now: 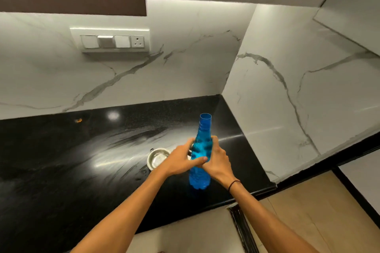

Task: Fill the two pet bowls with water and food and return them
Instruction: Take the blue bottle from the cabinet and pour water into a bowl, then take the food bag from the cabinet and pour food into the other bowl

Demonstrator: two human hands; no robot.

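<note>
A translucent blue water bottle [202,146] stands upright near the front right of the black countertop [61,160], its mouth uncapped. My left hand [181,160] wraps its middle from the left, thumb across the front. My right hand [218,160] grips the same part from the right. A steel pet bowl [157,158] sits on the counter just left of the bottle, partly hidden behind my left hand. A second metal object behind my left fingers is mostly hidden; I cannot tell what it is.
White marble walls [287,88] close the counter at the back and right. A switch panel [112,41] is on the back wall. The counter's front edge [257,193] runs just below the bottle, with tan floor beyond.
</note>
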